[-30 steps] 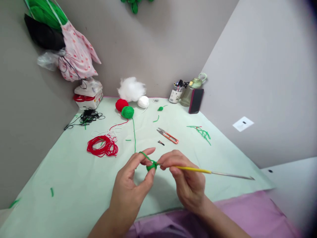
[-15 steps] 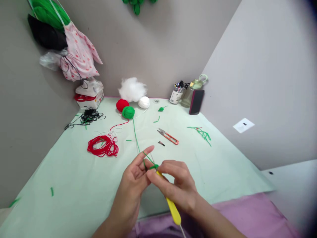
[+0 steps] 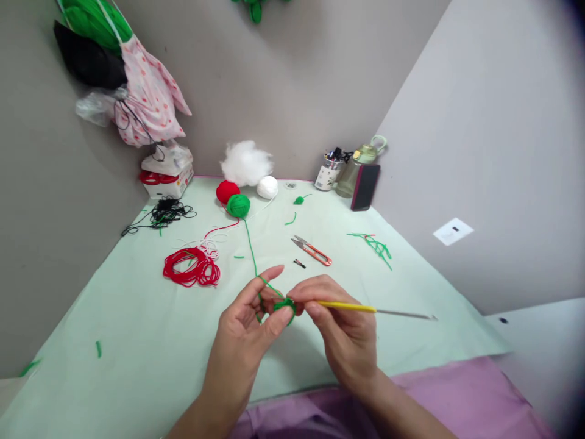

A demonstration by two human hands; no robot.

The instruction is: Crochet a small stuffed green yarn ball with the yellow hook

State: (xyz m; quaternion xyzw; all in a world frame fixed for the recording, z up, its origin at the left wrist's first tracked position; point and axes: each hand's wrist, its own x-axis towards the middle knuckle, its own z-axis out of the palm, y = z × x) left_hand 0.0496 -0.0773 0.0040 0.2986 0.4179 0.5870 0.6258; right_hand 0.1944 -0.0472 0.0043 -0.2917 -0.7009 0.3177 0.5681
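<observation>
Between thumb and fingers, my left hand point(image 3: 249, 326) pinches a small green crochet piece point(image 3: 284, 306). Green yarn point(image 3: 252, 249) runs from the green ball point(image 3: 238, 206) over my raised left index finger to that piece. My right hand point(image 3: 342, 323) is closed round a yellow-handled crochet hook point(image 3: 350, 305), held nearly level. The hook's near tip meets the green piece, partly hidden by fingers, while its other metal end points out to the right. Both hands are close together above the front of the table.
Orange thread snips point(image 3: 313, 250) and a small dark clip point(image 3: 300, 263) lie beyond my hands. A red yarn coil point(image 3: 191, 267) is at left, green yarn scraps point(image 3: 375, 247) at right. A phone point(image 3: 365, 187) leans on a bottle point(image 3: 354, 174) at the back, near white stuffing point(image 3: 247, 163).
The crochet hook has swung from pointing down toward me to lying nearly level, pointing right. My right hand has turned with it, and more of the green piece shows in my left fingers.
</observation>
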